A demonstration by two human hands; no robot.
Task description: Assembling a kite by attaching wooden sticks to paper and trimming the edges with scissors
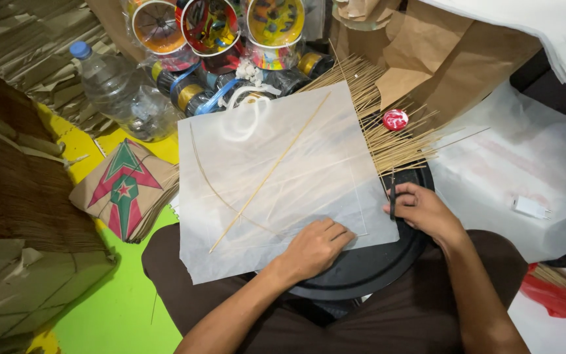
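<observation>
Stick (270, 174) diagonal on paper (309, 190) (lower-left to upper-right)

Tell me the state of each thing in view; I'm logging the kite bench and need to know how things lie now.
Translucent paper sheet: spread flat on the black round tray.
Straight bamboo stick: lying diagonally on the sheet.
Curved bamboo stick: bowed, on the sheet.
Left hand: pressing the sheet flat.
Right hand: gripping a dark blade at the sheet's edge.
Plastic bottle: capped, lying down.
Bamboo stick bundle: fanned loose.
</observation>
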